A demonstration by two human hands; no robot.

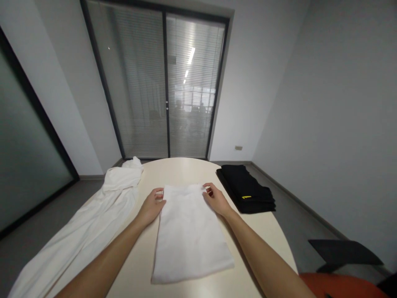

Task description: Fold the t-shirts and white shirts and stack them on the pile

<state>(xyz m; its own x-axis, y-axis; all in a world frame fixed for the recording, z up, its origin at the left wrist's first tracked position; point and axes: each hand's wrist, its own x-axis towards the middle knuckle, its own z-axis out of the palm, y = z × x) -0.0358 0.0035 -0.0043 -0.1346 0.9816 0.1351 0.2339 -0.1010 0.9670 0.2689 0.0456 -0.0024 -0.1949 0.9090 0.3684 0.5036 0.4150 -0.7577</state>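
Observation:
A folded white garment [189, 231] lies flat on the cream table [180, 169] in front of me. My left hand [151, 205] rests at its far left corner, fingers curled onto the cloth's edge. At the far right corner my right hand [215, 198] pinches the edge in the same way. Both forearms stretch along the garment's two sides.
A pile of white cloth [102, 207] runs down the table's left side and over its edge. A stack of folded black garments [248, 192] sits at the right rim. A glass door with blinds [164, 82] stands behind. A dark chair arm [344, 252] is at lower right.

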